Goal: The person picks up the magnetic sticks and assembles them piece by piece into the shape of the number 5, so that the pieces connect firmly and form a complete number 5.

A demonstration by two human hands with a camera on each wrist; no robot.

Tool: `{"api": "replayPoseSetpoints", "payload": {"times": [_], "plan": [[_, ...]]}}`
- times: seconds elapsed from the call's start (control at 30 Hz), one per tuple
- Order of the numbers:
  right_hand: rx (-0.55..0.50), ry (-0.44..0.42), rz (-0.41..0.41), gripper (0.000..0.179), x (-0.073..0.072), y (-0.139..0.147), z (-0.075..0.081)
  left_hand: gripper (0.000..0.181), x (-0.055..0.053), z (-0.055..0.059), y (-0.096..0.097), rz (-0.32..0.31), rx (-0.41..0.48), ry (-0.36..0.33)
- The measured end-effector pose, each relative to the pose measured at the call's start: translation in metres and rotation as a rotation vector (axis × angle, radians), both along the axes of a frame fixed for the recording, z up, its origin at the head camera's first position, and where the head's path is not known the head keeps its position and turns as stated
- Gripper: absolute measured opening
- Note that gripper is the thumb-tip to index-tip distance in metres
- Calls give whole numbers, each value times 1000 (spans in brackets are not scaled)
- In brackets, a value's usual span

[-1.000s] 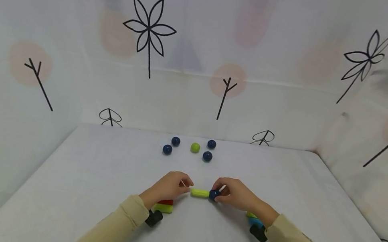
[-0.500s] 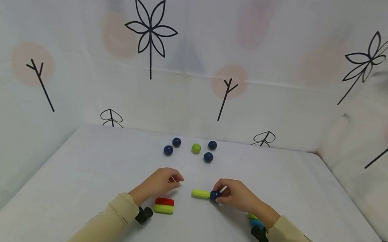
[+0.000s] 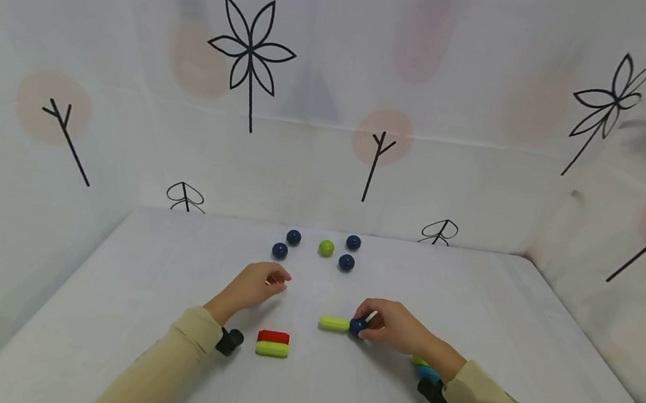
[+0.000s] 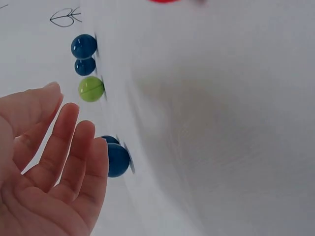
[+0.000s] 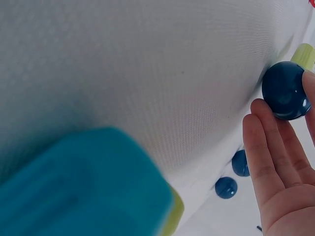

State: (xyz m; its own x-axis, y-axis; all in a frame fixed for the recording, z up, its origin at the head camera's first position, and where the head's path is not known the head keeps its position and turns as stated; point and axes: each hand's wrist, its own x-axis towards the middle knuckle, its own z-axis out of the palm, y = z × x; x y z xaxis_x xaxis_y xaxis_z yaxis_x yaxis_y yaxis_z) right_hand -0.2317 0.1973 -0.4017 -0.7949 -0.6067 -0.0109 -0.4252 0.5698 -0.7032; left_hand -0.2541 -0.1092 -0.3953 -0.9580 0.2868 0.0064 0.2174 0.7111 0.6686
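We take the green rod (image 3: 334,324) as our landmark: a short, round-ended, lime-coloured bar lying flat on the white table (image 3: 104,309). A glossy dark blue ball (image 3: 356,326) sits touching its right end, and our right hand (image 3: 392,324) pinches that ball between thumb and fingertips. In the right wrist view the ball (image 5: 286,90) shines against the fingertips (image 5: 266,142), with the rod's end (image 5: 306,55) just behind it.

Our left hand (image 3: 252,283) hovers up and to the left of the rod, holding nothing; the left wrist view shows its fingers (image 4: 74,147) loosely extended near the closest blue ball (image 4: 117,160).

Beyond the rod lie four blue balls (image 3: 280,250) and one green ball (image 3: 326,248). Left of and nearer than the rod, a red piece (image 3: 273,336) lies against a green piece (image 3: 272,350).

We can read no brand, label or writing anywhere.
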Motion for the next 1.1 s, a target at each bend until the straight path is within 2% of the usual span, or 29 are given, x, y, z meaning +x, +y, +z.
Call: {"api": "replayPoseSetpoints", "payload": {"times": [0.2, 0.5, 0.87, 0.97, 1.1], "plan": [[-8, -1, 1, 21, 0, 0, -1, 20, -12, -3, -5, 56, 50, 8], [-10, 2, 3, 21, 1, 0, -1, 20, -28, -3, -13, 129, 86, 66], [-10, -1, 2, 21, 0, -1, -1, 23, -52, -9, -19, 209, 186, 62], [-3, -3, -3, 21, 0, -1, -1, 24, -59, -10, -21, 216, 198, 49], [4, 7, -3, 21, 0, 1, -1, 24, -67, -6, -21, 212, 167, 79]]}}
